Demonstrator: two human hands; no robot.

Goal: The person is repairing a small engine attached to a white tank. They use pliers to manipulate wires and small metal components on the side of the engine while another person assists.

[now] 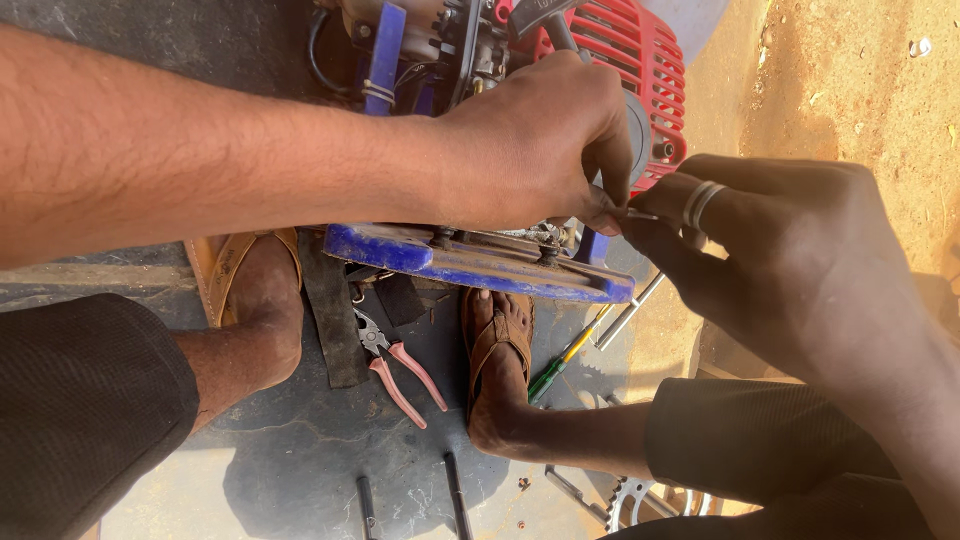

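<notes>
Red-shrouded small engine (640,70) sits on a blue base plate (480,262) on the ground, pinned between both sandalled feet. Left hand (540,140) and right hand (790,260) meet at the engine's right edge, fingertips pinched shut on a small metal part; what it is, can't tell. Risk: it slips and drops into the dirt or under the plate. Tight here: pliers (395,365), green-handled screwdriver (565,358) and sprocket (625,500) crowd the feet. Open ground is upper right.
</notes>
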